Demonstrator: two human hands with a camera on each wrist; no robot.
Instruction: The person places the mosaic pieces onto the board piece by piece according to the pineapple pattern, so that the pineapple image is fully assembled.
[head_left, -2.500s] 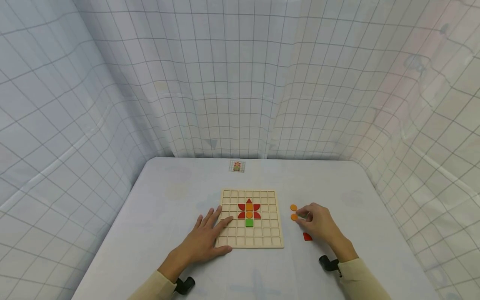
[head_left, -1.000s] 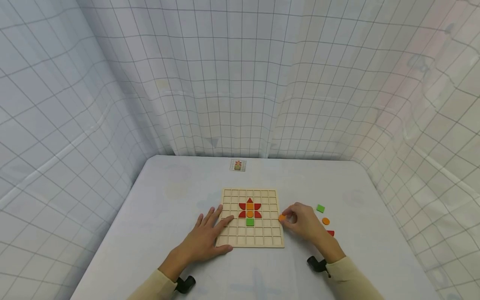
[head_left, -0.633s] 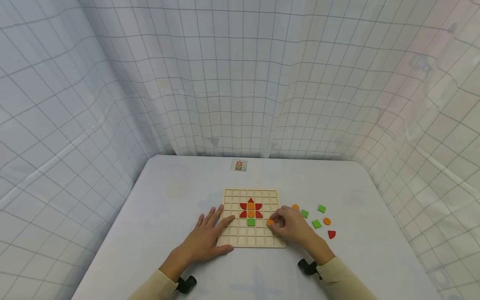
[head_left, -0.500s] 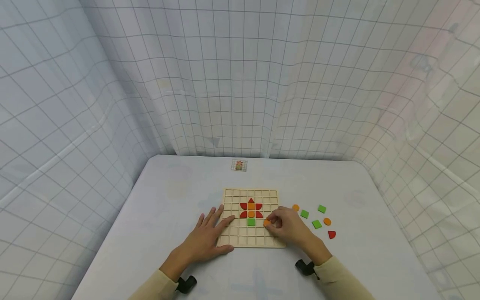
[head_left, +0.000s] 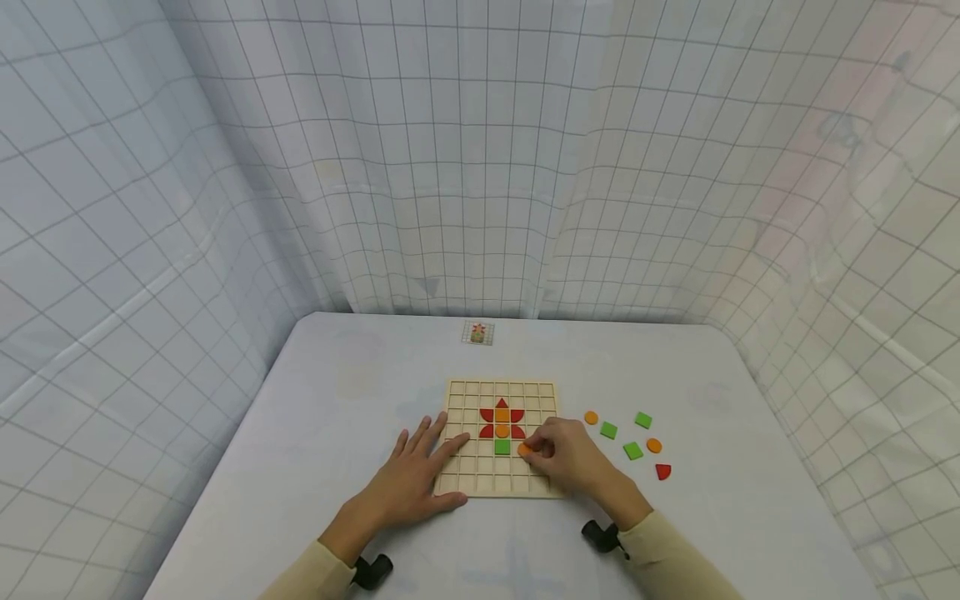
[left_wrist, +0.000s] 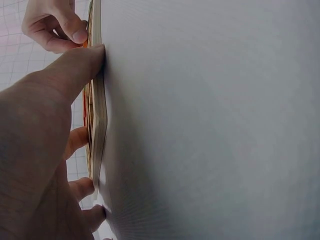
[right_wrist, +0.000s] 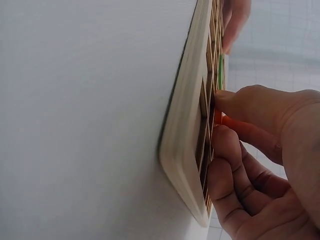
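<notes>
Flower pattern partly laid on grid board; orange disc at a cell, six loose pieces unplaced.

Counter (head_left: 337, 467): pale, smooth cloth cover, grid-printed curtain behind. Wooden grid board (head_left: 465, 392): light wood, square cells with raised ribs; red petal pieces, orange centre and green square (head_left: 502, 447) already seated, lower rows judged unfilled. Left hand (head_left: 412, 479): fingers straight, flat on the board's left edge, thumb against its side. Right hand (head_left: 573, 458): fingers pinch a thin orange disc (head_left: 525, 448) just right of the green square. Loose on counter, right of board: two orange discs, three green squares, one red quarter-round (head_left: 662, 472). Small pattern card (head_left: 477, 333) at far edge.
</notes>
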